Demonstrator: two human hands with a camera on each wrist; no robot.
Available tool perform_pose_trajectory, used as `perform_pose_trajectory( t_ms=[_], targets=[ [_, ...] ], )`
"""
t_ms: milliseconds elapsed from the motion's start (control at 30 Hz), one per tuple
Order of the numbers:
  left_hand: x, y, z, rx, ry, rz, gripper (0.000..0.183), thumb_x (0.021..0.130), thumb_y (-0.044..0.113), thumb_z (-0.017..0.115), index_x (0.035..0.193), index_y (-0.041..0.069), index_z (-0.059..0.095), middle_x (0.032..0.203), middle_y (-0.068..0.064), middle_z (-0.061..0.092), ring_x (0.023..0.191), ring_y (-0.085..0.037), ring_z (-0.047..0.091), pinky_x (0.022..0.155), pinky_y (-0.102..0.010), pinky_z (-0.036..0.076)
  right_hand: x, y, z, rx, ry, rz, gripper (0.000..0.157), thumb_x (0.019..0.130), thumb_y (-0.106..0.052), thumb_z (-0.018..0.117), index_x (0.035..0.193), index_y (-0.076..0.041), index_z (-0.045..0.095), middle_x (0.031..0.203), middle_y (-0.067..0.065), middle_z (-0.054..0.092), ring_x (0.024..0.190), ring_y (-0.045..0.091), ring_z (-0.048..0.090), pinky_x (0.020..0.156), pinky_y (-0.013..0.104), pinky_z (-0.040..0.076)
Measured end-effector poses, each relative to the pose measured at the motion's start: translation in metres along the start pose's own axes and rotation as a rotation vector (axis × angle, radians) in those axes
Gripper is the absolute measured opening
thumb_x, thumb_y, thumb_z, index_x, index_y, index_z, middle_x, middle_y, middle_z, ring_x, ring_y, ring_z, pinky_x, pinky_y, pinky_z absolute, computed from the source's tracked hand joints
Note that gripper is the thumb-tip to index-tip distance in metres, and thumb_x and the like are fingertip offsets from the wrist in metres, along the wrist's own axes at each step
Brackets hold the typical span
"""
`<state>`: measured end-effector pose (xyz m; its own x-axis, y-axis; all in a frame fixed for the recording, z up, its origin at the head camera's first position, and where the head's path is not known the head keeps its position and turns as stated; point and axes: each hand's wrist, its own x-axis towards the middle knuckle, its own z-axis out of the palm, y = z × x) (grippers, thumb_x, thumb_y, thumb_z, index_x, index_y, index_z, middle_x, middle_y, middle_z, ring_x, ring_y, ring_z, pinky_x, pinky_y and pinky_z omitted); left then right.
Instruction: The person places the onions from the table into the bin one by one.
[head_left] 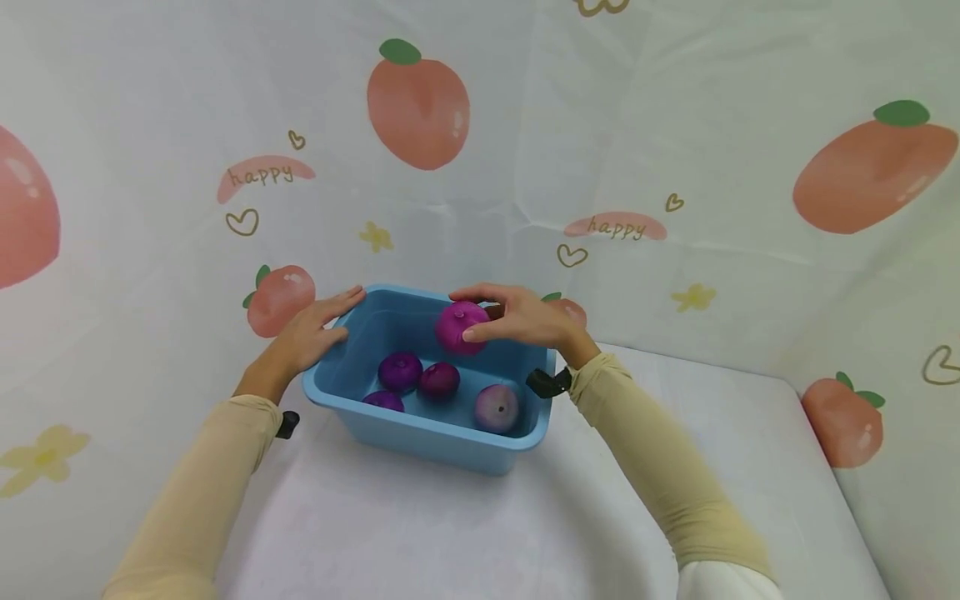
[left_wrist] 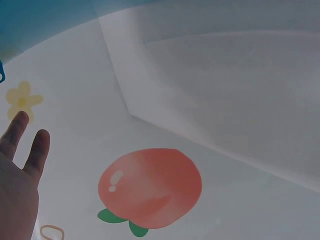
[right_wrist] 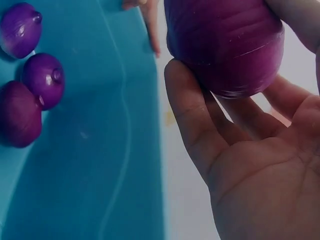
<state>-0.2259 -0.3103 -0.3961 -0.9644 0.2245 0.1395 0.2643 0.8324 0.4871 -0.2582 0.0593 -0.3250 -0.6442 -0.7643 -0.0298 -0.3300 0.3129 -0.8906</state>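
Note:
A magenta-purple onion is in my right hand, over the far right part of a light-blue plastic tub. In the right wrist view, fingers and thumb close round the smooth, glossy onion. My left hand rests on the tub's left rim with its fingers extended; two fingertips show in the left wrist view. On the tub floor lie a dark purple onion, a reddish-purple onion, another purple onion partly hidden by the near wall, and a paler pinkish onion.
The tub stands on a white-covered table, close to a backdrop cloth printed with peaches, hearts and flowers. Black wrist straps sit at both cuffs of the beige sleeves.

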Motion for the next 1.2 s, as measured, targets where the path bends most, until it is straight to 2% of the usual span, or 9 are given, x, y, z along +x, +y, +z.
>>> perform_pose_trajectory(
  t_ms=[333,633,767,1000,1100,1200],
  targets=[
    [0.005,0.002,-0.001,-0.01,0.0,0.008,0.062,0.091,0.025,0.047,0.149,0.035,0.029,0.158,0.009,0.027,0.146,-0.031,0.027,0.104,-0.067,0.035,0.043,0.016,0.021,-0.044,-0.055,-0.016,0.051,0.082,-0.036,0.072,0.13,-0.031,0.055,0.128,-0.008,0.059,0.119,0.013,0.055,0.095,0.033,0.051],
    [0.003,0.003,0.003,0.003,-0.011,-0.001,0.063,0.091,0.028,0.049,0.149,0.035,0.028,0.158,0.007,0.027,0.147,-0.032,0.026,0.103,-0.068,0.035,0.063,0.019,0.043,-0.026,-0.106,0.016,0.061,0.083,-0.039,0.071,0.137,-0.02,0.051,0.13,-0.005,0.057,0.122,0.021,0.053,0.096,0.034,0.052],
    [0.002,0.003,0.004,0.002,-0.009,-0.006,0.063,0.091,0.029,0.049,0.149,0.037,0.028,0.158,0.008,0.026,0.147,-0.031,0.026,0.103,-0.067,0.036,0.067,0.022,0.048,-0.038,-0.127,0.036,0.06,0.082,-0.042,0.07,0.135,-0.023,0.052,0.128,-0.007,0.058,0.121,0.019,0.053,0.095,0.032,0.051],
    [0.0,0.003,0.002,-0.011,-0.006,-0.019,0.065,0.089,0.027,0.05,0.149,0.035,0.029,0.159,0.007,0.026,0.147,-0.032,0.026,0.103,-0.068,0.035,0.067,0.038,0.053,-0.087,-0.163,0.122,0.061,0.079,-0.045,0.072,0.134,-0.026,0.054,0.128,-0.01,0.058,0.127,0.016,0.046,0.103,0.038,0.046],
    [0.0,0.002,0.001,-0.009,-0.003,-0.021,0.064,0.089,0.027,0.049,0.149,0.035,0.03,0.158,0.007,0.027,0.147,-0.031,0.025,0.105,-0.068,0.033,0.068,0.042,0.059,-0.108,-0.238,0.184,0.059,0.078,-0.044,0.074,0.132,-0.029,0.056,0.131,-0.01,0.056,0.13,0.017,0.043,0.106,0.04,0.044],
    [-0.001,0.002,0.0,-0.005,-0.006,-0.017,0.064,0.089,0.027,0.048,0.149,0.034,0.029,0.159,0.006,0.027,0.147,-0.032,0.026,0.105,-0.069,0.032,0.068,0.045,0.063,-0.109,-0.324,0.244,0.057,0.076,-0.04,0.076,0.129,-0.03,0.058,0.13,-0.007,0.057,0.129,0.018,0.045,0.104,0.037,0.046]
  ],
)
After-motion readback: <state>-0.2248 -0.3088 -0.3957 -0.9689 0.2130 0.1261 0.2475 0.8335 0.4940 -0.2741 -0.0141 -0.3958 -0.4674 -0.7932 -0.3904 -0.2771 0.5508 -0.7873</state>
